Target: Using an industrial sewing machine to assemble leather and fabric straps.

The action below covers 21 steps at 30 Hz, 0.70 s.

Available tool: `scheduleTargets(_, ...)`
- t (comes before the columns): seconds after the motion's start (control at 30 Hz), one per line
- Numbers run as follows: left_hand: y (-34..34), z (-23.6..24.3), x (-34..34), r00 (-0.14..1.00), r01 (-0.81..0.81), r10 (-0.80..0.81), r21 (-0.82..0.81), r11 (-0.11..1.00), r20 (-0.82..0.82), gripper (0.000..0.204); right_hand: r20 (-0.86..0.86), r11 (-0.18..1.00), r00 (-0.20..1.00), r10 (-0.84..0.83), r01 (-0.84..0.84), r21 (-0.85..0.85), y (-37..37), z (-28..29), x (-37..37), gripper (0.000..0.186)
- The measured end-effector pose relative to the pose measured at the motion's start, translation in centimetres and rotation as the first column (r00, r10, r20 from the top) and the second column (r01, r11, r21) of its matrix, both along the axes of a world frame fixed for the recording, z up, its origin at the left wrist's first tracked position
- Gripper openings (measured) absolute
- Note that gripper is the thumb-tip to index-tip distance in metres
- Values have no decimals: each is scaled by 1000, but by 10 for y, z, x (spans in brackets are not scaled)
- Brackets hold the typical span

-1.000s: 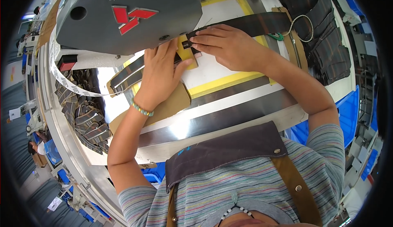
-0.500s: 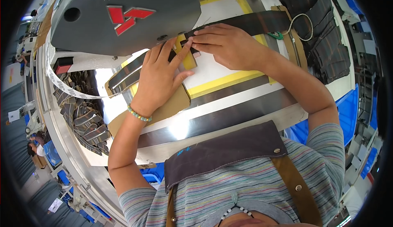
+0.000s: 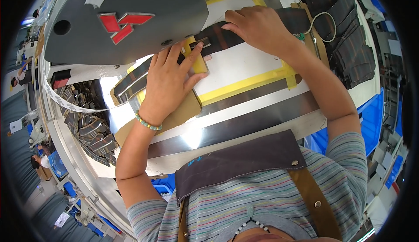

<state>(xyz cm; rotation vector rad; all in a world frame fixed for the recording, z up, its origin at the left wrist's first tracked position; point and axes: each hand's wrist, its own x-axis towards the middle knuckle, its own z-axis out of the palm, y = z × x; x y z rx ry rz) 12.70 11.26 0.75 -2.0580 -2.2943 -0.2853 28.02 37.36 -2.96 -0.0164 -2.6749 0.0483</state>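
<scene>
A dark plaid fabric strip [image 3: 218,37] with a red stripe runs across the white bed [image 3: 244,58] beside the grey machine head [image 3: 131,6]. My left hand [image 3: 168,80] lies with fingers apart over the strip and a yellow plate [image 3: 200,64], its index fingertip on a small metal piece [image 3: 206,44] at the strip. Farther right and higher, my right hand [image 3: 262,28] has its fingers curled, thumb and index pinching at the strip's far edge. A striped piece with a zipper [image 3: 130,86] extends left of my left hand, on brown cardboard and yellow tape.
Piles of cut plaid pieces lie left [image 3: 91,137] and right [image 3: 349,58]. A white ribbon [image 3: 65,102] loops at left; a cord loop [image 3: 331,26] hangs at right. Blue bins [image 3: 366,124] flank the table's near side. Co-workers [image 3: 41,161] are at the far left.
My right hand has moved up and rightward from beside my left hand, uncovering more of the strip. My left hand has shifted slightly left, with its index fingertip now on the metal piece.
</scene>
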Motion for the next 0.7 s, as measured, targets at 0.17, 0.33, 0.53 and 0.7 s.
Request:
scheduleTargets(0.17, -2, -1, 1, 1000, -10, 10, -24, 1000, -7, 68, 178, 997, 983, -35, 45, -57, 3, 4, -3, 23)
scheduleTargets(0.33, -2, -4, -1, 1000, -16, 16, 15, 1000, -18, 68, -105, 966, 960, 259, -257, 29, -7, 12, -1, 18)
scheduleTargets(0.53, -2, -5, -1, 1000, -2, 2, 27, 1000, 22, 69, -20, 911, 931, 365, -362, -197, -31, 4, 2, 29)
scheduleTargets(0.7, -3, -6, -1, 1000, -2, 1, 46, 999, 28, 70, -18, 914, 925, 379, -378, -146, -32, 0, 2, 31)
